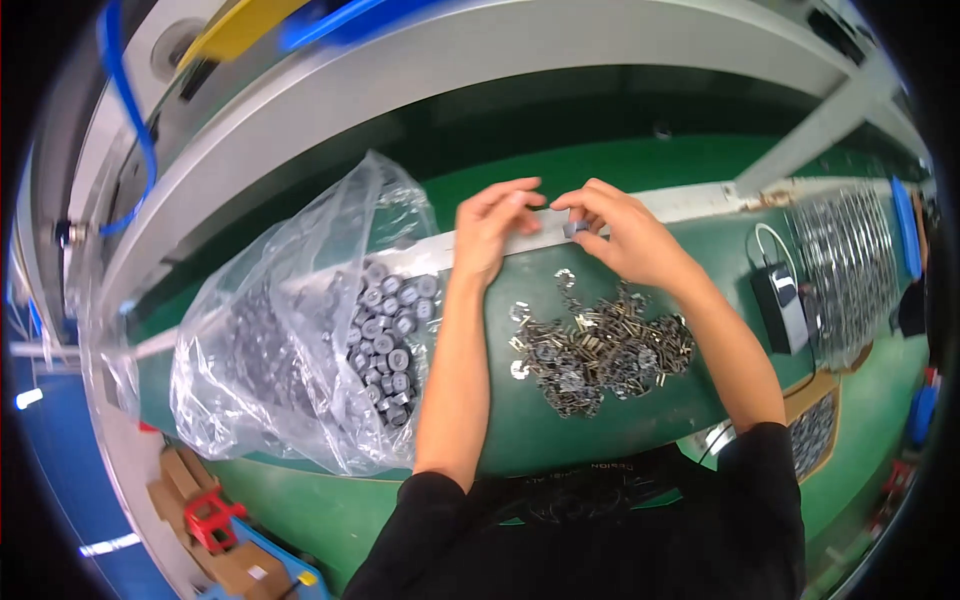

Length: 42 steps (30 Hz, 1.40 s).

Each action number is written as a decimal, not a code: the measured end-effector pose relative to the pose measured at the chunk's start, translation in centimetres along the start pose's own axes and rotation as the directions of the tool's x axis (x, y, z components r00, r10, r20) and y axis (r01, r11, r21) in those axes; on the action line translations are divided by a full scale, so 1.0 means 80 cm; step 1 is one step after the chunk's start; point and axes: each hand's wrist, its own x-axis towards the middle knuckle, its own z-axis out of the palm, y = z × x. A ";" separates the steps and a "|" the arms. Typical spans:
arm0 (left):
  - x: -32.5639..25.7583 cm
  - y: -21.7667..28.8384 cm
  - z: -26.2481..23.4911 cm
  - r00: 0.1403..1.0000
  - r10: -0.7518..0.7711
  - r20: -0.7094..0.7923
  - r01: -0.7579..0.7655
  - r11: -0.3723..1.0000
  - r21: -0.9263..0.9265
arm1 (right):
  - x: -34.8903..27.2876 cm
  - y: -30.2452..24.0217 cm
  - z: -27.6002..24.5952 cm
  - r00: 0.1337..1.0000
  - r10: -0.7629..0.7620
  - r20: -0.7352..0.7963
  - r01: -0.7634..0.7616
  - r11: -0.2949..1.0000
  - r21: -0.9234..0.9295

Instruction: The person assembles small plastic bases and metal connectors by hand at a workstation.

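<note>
Grey piece pinched in my right hand, left fingers loosely parted

I hold a small grey piece (576, 229) between the thumb and fingers of my right hand (630, 235), which is closed around it. The piece is up over the pale strip (690, 203) that runs along the far side of the green tabletop (540, 450). My left hand (485, 228) is just beside it, near but apart, its fingers half bent and open; they are blurred, and I see nothing between them.

Between my forearms lies a loose pile of small metal parts (600, 350), spread on the green surface. To the left of my left forearm sits a large clear plastic bag (370, 200), its mouth toward me, with many round grey pieces (385, 340) showing inside. To the right of my right arm stand a black box (780, 308) with a white cable (768, 232) and, beyond it, a stack of clear trays (850, 270). Lower right, a cardboard box (812, 395) holds more small parts.
</note>
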 end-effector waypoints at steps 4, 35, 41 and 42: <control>0.005 -0.002 0.012 0.999 -0.036 0.001 0.036 0.999 -0.006 | 0.044 0.017 0.006 0.995 0.082 -0.061 -0.087 0.993 -0.076; -0.199 -0.025 0.126 0.921 0.283 -0.269 0.054 0.590 0.805 | -0.173 0.006 0.028 0.998 -0.048 -0.043 0.027 0.916 -0.400; -0.139 -0.032 0.108 0.917 0.296 -0.267 0.003 0.664 0.748 | -0.133 0.017 0.026 0.997 -0.069 -0.027 0.057 0.941 -0.333; -0.131 -0.031 0.104 0.920 0.308 -0.245 -0.011 0.642 0.767 | -0.126 0.021 0.026 0.995 -0.099 -0.024 0.085 0.938 -0.337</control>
